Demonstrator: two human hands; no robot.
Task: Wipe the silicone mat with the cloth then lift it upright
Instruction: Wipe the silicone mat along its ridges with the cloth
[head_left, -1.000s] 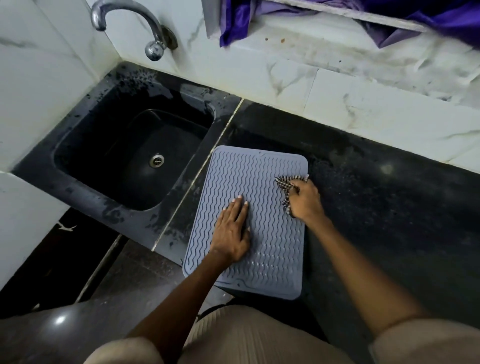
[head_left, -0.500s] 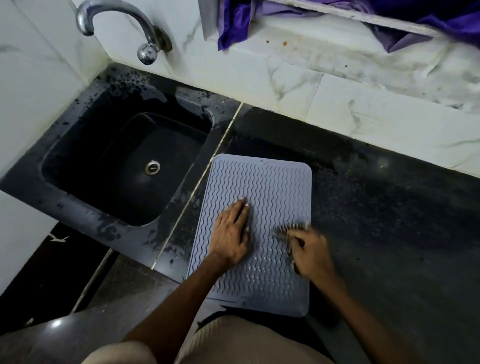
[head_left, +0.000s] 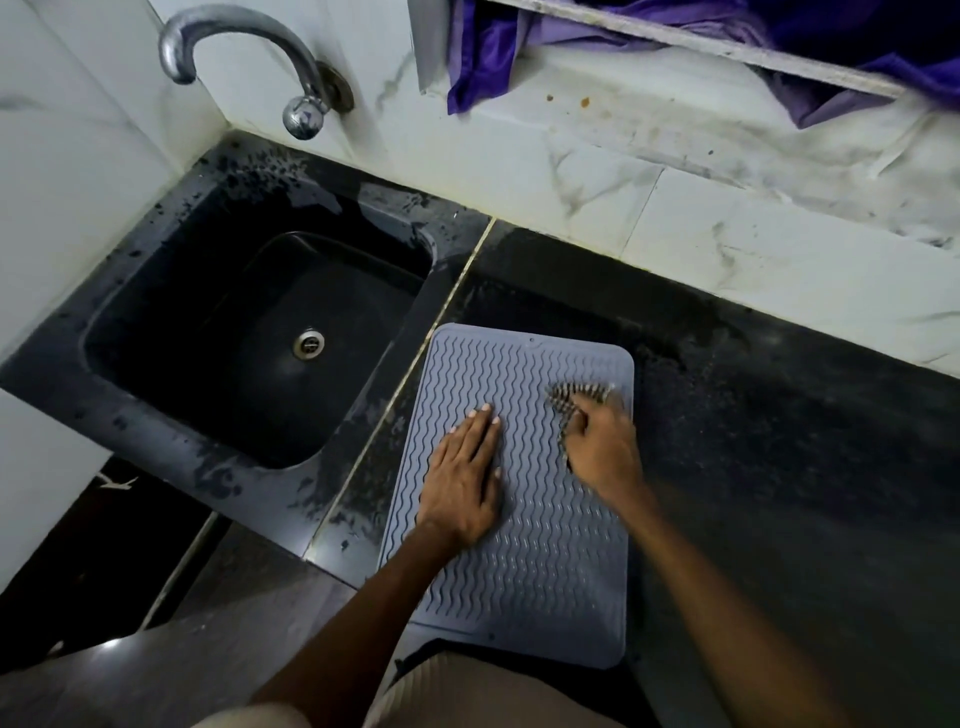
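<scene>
Mat (head_left: 524, 519) lies flat on your dark counter (head_left: 779, 467), just right of the sink (head_left: 249, 338), its near edge overhanging the counter's front. Your left hand (head_left: 462, 478) rests on it palm down, fingers straight and holding nothing, evidently to pin the mat so it does not slide under the rubbing. Your right hand (head_left: 602, 447) is curled round the bunched checked cloth (head_left: 571, 402), pressing it onto the mat near the right edge; wiping is judged under way, the lift upright not yet begun. Motion blur smears that hand and the cloth, so the exact finger hold cannot be read. Beyond, the tap (head_left: 249, 57) stands over the sink, and purple fabric (head_left: 493, 57) is cut off at the top edge.
</scene>
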